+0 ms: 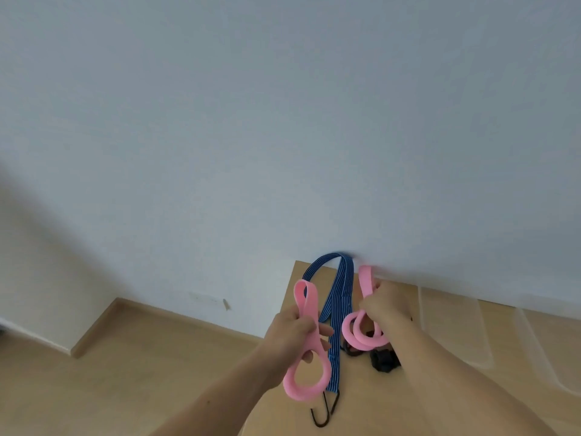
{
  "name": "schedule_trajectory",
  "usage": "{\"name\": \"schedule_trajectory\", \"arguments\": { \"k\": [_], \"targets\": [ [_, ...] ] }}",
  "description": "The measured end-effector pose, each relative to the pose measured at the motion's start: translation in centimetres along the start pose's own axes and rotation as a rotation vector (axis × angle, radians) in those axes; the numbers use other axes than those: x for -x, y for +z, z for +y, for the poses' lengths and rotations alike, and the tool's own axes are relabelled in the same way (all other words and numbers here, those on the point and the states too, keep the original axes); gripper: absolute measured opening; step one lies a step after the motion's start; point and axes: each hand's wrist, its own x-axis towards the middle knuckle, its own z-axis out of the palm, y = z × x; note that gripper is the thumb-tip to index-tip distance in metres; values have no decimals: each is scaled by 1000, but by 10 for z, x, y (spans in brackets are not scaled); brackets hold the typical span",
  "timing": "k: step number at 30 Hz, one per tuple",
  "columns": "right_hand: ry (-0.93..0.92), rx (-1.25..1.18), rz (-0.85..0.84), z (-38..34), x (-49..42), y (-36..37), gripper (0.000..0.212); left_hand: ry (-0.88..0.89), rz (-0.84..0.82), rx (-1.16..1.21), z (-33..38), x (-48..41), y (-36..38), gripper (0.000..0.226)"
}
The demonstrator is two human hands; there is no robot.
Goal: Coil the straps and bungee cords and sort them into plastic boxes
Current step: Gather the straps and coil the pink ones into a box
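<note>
Pink strap (289, 385) is gripped in both hands: left hand (294, 330) clutches loose loops, right hand (385, 305) curls round a small coil (361, 336), above the surface (361, 404). Likely risk: springy loops slipping open or snagging the blue bungee cord (338, 297) beneath.

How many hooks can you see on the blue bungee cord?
2. Both lie at the cord's near end on the table: one hook nearer, the other hook just right of it. More may be hidden.
</note>
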Motion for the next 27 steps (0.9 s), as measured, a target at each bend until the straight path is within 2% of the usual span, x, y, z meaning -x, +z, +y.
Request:
{"name": "schedule_trajectory", "arguments": {
  "k": [8, 11, 15, 18, 21, 25, 27],
  "targets": [
    [-178, -672, -85, -2, 67, -50, 5, 132, 34, -15, 33, 7, 4, 19],
    [-297, -765, -90, 11, 105, -93, 4, 198, 26, -72, 55, 22, 18, 31],
    [-316, -946, -160, 45, 149, -139, 8, 224, -17, -183, 66, 44, 61, 31],
    [-286, -943, -171, 82, 170, -154, 10, 144, -141, -177, 50, 55, 103, 23],
    [-163, -918, -159, 133, 181, -153, 10, -18, -287, -114, 17, 62, 148, 21],
    [-12, -874, -191, 192, 183, -143, 9, -124, -408, -137, -23, 60, 192, 24],
    [26, -861, -209, 212, 178, -139, 7, -147, -408, -167, -35, 55, 205, 23]
  ]
}}
